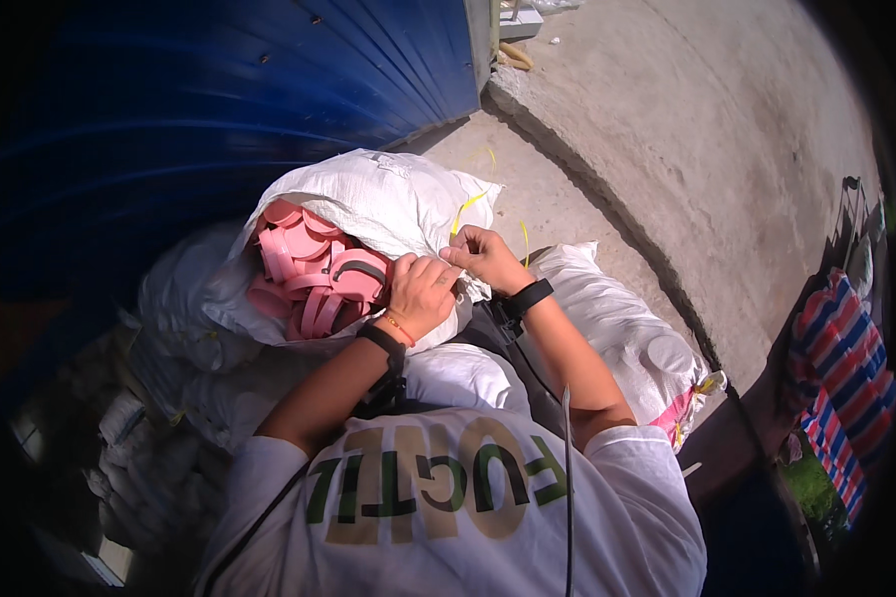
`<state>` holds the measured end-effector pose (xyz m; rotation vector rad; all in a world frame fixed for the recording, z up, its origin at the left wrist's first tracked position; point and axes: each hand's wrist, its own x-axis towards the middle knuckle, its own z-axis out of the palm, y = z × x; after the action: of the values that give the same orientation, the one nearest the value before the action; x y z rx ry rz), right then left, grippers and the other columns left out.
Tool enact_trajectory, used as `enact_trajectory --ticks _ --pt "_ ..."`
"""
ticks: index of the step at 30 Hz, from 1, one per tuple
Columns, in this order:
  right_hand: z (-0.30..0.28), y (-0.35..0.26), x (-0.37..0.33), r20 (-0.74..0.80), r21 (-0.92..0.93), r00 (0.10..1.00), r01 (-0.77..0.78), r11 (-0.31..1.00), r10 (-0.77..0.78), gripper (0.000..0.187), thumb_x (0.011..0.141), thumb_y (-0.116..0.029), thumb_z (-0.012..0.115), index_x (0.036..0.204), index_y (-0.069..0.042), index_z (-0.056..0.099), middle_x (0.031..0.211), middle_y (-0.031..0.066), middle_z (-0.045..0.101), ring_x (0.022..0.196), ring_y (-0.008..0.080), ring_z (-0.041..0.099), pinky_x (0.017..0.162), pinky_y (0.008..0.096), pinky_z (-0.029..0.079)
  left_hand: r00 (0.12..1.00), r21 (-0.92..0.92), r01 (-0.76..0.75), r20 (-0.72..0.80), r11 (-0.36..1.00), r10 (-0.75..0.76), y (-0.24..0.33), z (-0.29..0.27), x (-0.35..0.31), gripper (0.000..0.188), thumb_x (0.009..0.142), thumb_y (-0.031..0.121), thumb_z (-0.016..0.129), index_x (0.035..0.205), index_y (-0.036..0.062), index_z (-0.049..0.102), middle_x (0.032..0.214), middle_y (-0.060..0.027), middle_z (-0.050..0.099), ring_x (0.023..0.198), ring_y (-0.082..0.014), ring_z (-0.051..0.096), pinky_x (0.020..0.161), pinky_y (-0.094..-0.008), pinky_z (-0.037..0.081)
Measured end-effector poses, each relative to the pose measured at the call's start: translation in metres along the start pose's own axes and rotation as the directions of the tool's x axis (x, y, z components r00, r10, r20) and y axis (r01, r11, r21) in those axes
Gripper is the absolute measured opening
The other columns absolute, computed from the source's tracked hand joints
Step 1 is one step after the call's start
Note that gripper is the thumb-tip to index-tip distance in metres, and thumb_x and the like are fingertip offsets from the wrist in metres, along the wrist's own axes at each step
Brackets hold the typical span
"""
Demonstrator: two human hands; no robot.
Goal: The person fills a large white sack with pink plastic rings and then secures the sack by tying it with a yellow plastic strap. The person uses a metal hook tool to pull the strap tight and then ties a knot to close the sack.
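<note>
A white woven sack (368,199) leans in front of me with its mouth gaping to the left. Pink round plastic parts (314,261), some with dark bands, fill the opening. My left hand (423,294) has its fingers curled over the sack's rim, beside the pink parts. Right next to it, my right hand (486,261) pinches the gathered white edge, and the fingertips of both hands nearly meet there. A yellow strip (465,209) sticks up from the sack just beyond my right hand. What lies under my fingers is partly hidden.
Another full white sack (607,318) lies at my right, with a white round lid-like piece (670,353) on it. Blue corrugated metal wall (269,90) rises at the far left. A concrete ledge (607,189) runs along the right. Striped red-and-blue cloth (841,368) hangs at the right edge.
</note>
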<state>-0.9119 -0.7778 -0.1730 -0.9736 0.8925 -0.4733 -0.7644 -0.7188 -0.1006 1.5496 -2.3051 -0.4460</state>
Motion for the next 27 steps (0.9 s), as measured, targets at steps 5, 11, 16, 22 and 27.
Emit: enact_trajectory --ticks 5,11,16,22,27 --pt "0.002 -0.018 0.003 -0.008 -0.241 0.997 -0.08 0.967 0.081 0.028 0.076 -0.024 0.072 0.073 -0.002 0.055 0.063 0.0058 0.057 0.057 0.0123 0.05 0.053 0.0273 0.041 0.999 0.012 -0.018 0.027 1.0 0.018 -0.001 -0.007 0.001 0.026 0.063 0.007 0.059 0.09 0.0071 0.06 0.078 -0.004 0.052 0.079 -0.0213 0.051 0.077 -0.0378 0.036" --pt "0.01 -0.05 0.012 -0.058 -0.636 0.998 -0.047 0.77 0.013 0.031 0.074 -0.03 0.068 0.074 0.001 0.061 0.07 0.0189 0.063 0.068 0.0347 0.062 0.065 0.0404 0.048 0.998 0.018 0.063 0.025 0.998 -0.064 -0.006 -0.002 -0.005 0.028 0.061 0.011 0.063 0.089 0.0067 0.06 0.081 -0.005 0.054 0.08 -0.0227 0.052 0.077 -0.037 0.037" --pt "-0.012 0.083 0.022 -0.396 -0.766 0.89 -0.456 0.453 0.226 0.021 0.084 -0.021 0.056 0.085 -0.002 0.063 0.075 0.014 0.066 0.071 0.0298 0.064 0.069 0.0372 0.05 0.988 0.02 -0.098 0.123 0.995 0.094 0.008 0.019 0.0 0.007 0.073 0.015 0.065 0.077 0.0098 0.062 0.073 -0.003 0.054 0.078 -0.0199 0.052 0.078 -0.0363 0.039" --pt "0.005 0.15 -0.051 -0.286 0.276 0.715 -0.576 0.769 0.638 0.028 0.091 -0.03 0.05 0.09 -0.003 0.058 0.068 0.0051 0.059 0.046 0.0104 0.049 0.037 0.0263 0.036 0.981 -0.174 0.066 0.193 0.983 -0.031 -0.01 0.01 -0.016 0.017 0.076 0.017 0.064 0.089 0.0066 0.061 0.084 -0.0078 0.055 0.085 -0.0255 0.052 0.087 -0.0388 0.039" --pt "-0.013 -0.01 -0.046 -0.196 0.494 0.831 -0.375 0.784 0.521 0.059 0.086 -0.063 0.041 0.094 -0.006 0.054 0.06 0.0002 0.05 0.044 0.0076 0.043 0.039 0.0215 0.032 0.975 -0.131 0.171 0.163 0.977 -0.149 -0.005 -0.003 -0.003 0.044 0.073 0.019 0.066 0.112 0.0039 0.053 0.114 -0.0119 0.05 0.109 -0.0285 0.046 0.094 -0.0393 0.036"
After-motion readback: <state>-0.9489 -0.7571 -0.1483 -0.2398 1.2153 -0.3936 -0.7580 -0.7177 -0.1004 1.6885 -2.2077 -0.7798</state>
